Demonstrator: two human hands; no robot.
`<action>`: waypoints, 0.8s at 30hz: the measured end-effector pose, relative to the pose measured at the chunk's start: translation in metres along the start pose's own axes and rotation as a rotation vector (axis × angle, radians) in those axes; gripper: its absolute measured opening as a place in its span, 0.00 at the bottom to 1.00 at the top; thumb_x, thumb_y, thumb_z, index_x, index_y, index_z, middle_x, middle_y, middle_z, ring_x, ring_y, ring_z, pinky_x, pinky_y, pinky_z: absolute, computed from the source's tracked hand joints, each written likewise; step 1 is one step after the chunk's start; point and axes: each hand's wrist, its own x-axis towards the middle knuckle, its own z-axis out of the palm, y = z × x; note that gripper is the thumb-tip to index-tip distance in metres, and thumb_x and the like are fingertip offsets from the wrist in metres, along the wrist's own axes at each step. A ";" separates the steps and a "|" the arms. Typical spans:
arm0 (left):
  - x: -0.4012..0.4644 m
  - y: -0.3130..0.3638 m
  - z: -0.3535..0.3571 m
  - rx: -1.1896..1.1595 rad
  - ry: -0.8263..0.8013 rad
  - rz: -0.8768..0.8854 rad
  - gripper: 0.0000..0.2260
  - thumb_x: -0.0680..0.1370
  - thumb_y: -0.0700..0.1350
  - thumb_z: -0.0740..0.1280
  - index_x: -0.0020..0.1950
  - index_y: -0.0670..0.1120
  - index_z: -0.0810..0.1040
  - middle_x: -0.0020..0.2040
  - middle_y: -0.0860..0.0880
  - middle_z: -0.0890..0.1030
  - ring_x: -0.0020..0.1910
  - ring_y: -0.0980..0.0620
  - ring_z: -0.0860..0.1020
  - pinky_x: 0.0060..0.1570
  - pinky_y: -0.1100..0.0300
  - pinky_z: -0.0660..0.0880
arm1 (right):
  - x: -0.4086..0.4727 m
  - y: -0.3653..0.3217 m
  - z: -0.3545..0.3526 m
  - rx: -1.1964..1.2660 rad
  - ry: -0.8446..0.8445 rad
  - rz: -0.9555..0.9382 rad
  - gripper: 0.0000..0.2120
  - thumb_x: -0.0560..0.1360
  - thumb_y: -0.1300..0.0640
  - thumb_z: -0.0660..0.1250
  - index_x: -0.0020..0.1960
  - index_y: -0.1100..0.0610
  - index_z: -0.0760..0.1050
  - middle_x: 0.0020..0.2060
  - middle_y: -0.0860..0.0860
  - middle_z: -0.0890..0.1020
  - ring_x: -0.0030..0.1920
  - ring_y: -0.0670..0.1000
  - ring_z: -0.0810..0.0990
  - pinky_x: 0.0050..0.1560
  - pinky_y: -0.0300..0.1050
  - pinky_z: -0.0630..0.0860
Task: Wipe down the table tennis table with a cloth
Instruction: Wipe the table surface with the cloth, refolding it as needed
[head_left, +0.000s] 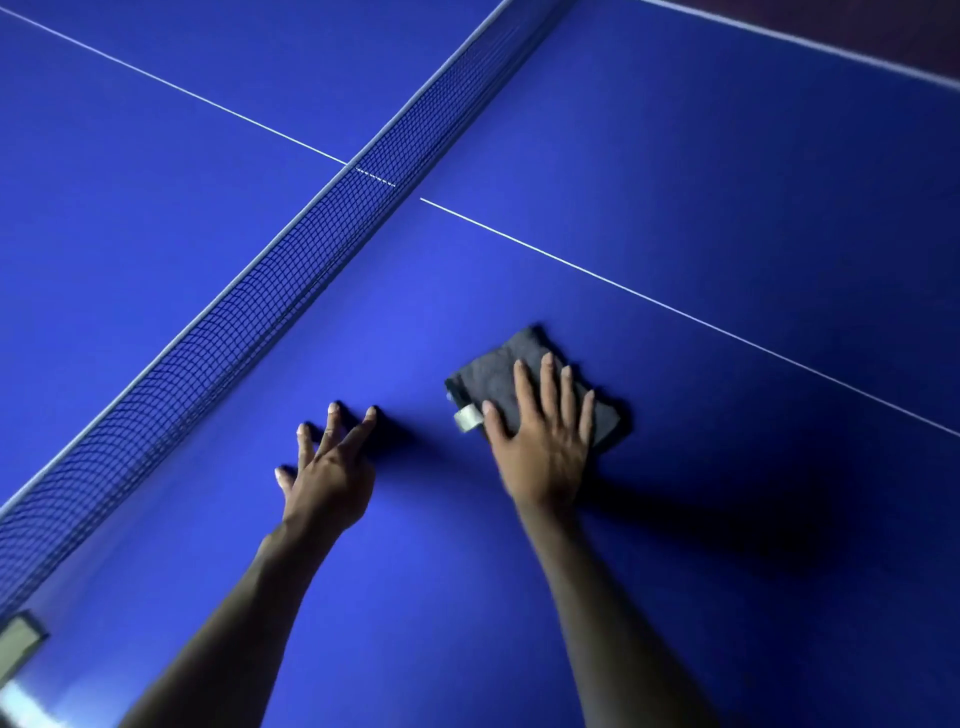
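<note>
A blue table tennis table (727, 218) fills the view. A folded dark grey cloth (498, 376) with a small white tag lies on it, right of the net. My right hand (545, 436) presses flat on the cloth with straight, spread fingers. My left hand (327, 467) rests on the bare blue surface to the left of the cloth, fingers spread and fingertips touching the table. It holds nothing.
The net (270, 291) runs diagonally from the lower left to the top middle, just left of my left hand. A white centre line (675, 312) crosses the table beyond the cloth. The net clamp (18, 644) sits at the lower left edge.
</note>
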 end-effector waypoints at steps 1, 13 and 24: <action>-0.006 0.004 -0.001 -0.008 -0.006 -0.017 0.31 0.82 0.42 0.54 0.81 0.66 0.55 0.84 0.55 0.48 0.81 0.44 0.47 0.70 0.28 0.54 | -0.027 -0.005 -0.010 0.004 -0.024 -0.012 0.29 0.82 0.36 0.62 0.78 0.48 0.71 0.80 0.52 0.66 0.80 0.57 0.64 0.79 0.65 0.59; -0.118 0.042 0.074 -0.051 0.026 -0.037 0.45 0.75 0.31 0.56 0.79 0.71 0.45 0.83 0.48 0.47 0.76 0.38 0.51 0.61 0.27 0.67 | -0.096 0.039 -0.049 0.114 -0.065 -0.164 0.28 0.80 0.35 0.65 0.76 0.46 0.74 0.79 0.49 0.68 0.79 0.55 0.67 0.78 0.62 0.63; -0.107 0.033 0.098 0.082 0.166 -0.038 0.50 0.70 0.27 0.58 0.76 0.76 0.55 0.79 0.51 0.55 0.63 0.46 0.59 0.47 0.40 0.73 | 0.148 0.163 -0.004 -0.036 -0.155 -0.026 0.34 0.78 0.29 0.54 0.80 0.44 0.67 0.82 0.49 0.63 0.82 0.55 0.59 0.81 0.61 0.50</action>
